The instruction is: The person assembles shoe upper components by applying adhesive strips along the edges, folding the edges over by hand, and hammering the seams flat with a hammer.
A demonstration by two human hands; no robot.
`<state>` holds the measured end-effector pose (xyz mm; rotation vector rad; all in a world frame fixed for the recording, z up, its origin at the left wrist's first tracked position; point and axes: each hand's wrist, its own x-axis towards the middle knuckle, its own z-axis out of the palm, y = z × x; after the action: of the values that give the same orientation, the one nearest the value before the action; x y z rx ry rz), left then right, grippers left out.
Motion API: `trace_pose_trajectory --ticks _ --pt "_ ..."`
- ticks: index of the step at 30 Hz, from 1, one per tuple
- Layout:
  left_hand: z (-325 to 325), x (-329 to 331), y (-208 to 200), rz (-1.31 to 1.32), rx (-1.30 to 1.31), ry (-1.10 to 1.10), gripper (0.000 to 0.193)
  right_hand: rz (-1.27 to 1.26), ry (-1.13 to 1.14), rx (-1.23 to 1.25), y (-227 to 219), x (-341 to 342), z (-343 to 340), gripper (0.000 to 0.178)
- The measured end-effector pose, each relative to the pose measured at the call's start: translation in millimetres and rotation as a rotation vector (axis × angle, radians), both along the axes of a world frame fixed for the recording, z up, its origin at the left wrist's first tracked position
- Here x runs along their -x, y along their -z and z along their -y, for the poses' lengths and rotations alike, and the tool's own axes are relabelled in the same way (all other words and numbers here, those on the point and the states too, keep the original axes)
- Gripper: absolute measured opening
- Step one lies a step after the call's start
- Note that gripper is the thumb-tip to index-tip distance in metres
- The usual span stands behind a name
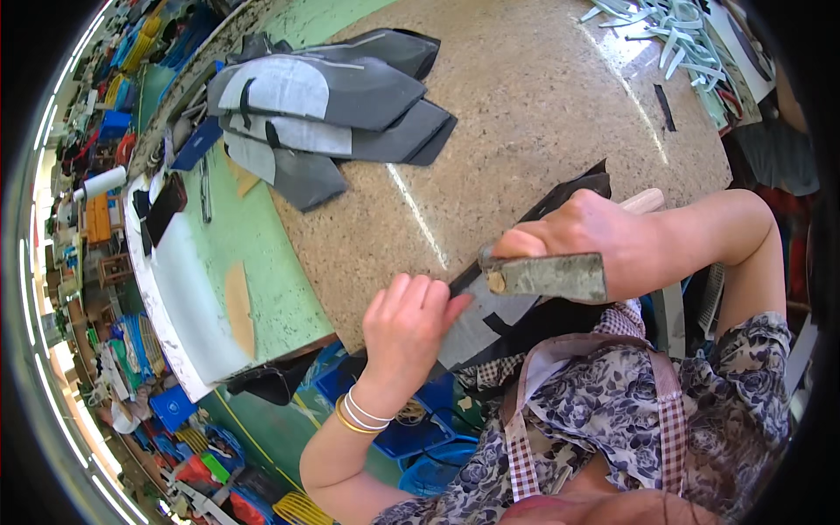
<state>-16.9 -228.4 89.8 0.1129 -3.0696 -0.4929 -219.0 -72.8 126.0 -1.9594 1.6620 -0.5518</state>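
Your right hand [586, 232] is closed round the hammer [551, 278]; whether its metal head touches the grey piece [512, 306] below, I can't tell. That piece lies between your hands, at the near edge of the table [516, 114]. Your left hand [402, 324] rests against it, fingers bent, its grip unclear. Beyond your left hand lies the stack [372, 92], and far past your right, pale strips [685, 24]

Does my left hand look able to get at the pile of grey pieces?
Probably yes: only tabletop seems to lie between your left hand and the pile of grey pieces, though it would have to leave the piece it's touching.
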Motion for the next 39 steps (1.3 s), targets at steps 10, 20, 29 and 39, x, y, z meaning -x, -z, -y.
trace_pose_trajectory --ticks 10,20,29,39 --pt "-3.1 -16.1 4.9 -0.320 -0.256 -0.104 0.036 -0.093 0.042 -0.077 -21.0 8.5 5.1 0.041" --pt "8.3 -37.1 -2.5 -0.227 -0.355 -0.088 0.032 -0.115 -0.137 0.026 -24.6 -8.2 23.0 0.033" --pt "15.1 -48.7 -6.7 -0.258 -0.175 -0.025 0.025 -0.183 -0.213 0.066 -24.7 -16.9 39.1 0.052" --pt "-20.2 5.8 -11.8 -0.181 -0.708 -0.144 0.016 -0.134 0.145 0.339 -23.9 6.3 29.4 0.048"
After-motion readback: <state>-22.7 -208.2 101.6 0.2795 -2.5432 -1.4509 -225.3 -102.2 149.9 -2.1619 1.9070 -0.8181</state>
